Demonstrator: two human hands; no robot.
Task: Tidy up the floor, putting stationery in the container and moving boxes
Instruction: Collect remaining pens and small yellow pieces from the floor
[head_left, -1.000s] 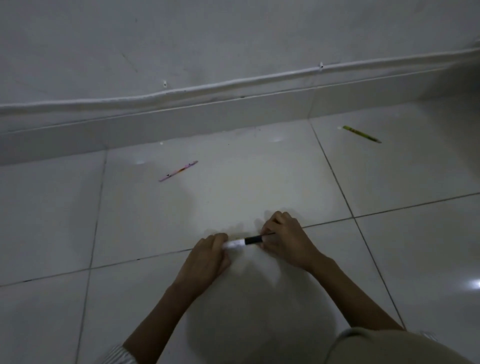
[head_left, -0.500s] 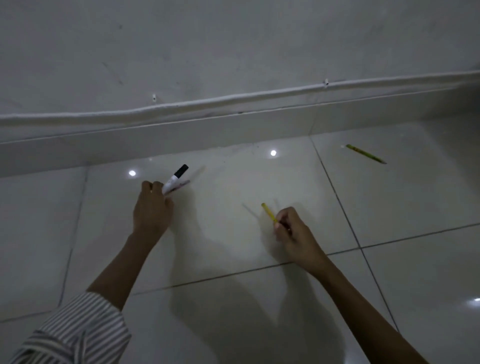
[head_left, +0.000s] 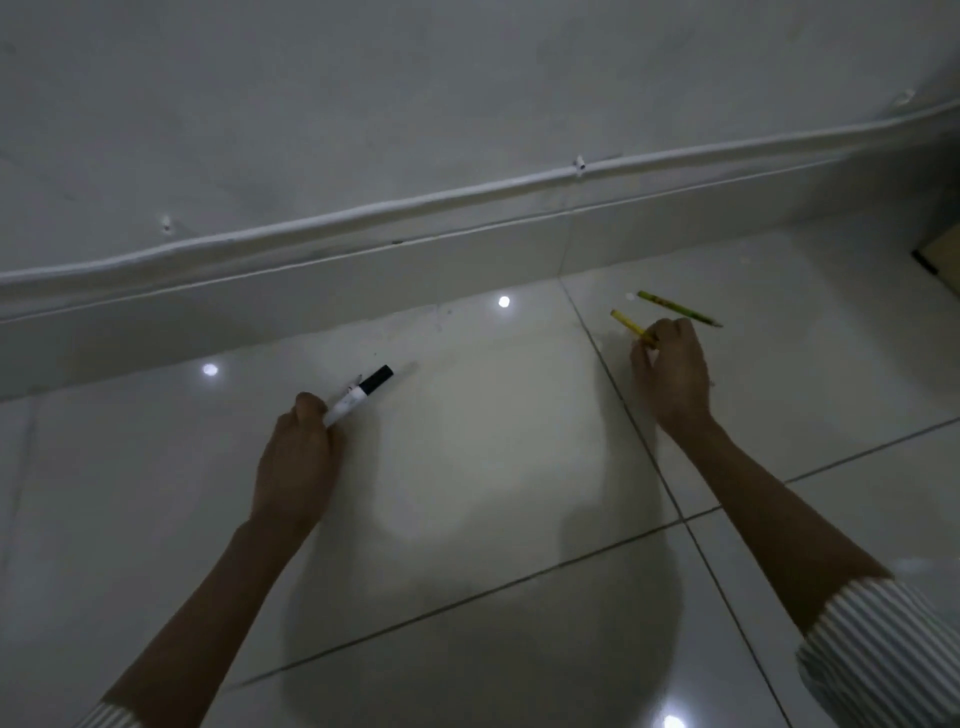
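My left hand (head_left: 298, 457) is closed around a white marker with a black cap (head_left: 363, 392), whose capped end points up and right, low over the tiles. Something thin shows beside the marker in the same hand; I cannot tell what it is. My right hand (head_left: 672, 364) grips a yellow pencil (head_left: 631, 326) that sticks out to the upper left. Just beyond its knuckles a green pencil (head_left: 678, 307) lies flat on the floor, almost touching the fingers. No container is in view.
Glossy white floor tiles (head_left: 467, 467) run up to a skirting board (head_left: 415, 270) and a wall with a clipped white cable (head_left: 579, 171). The corner of a tan box or piece of furniture (head_left: 943, 254) pokes in at the right edge.
My right hand has travelled right with the yellow pencil to the green pencil. My left hand has drawn back from the wall, still holding the marker; the pink pencil is gone from the floor.
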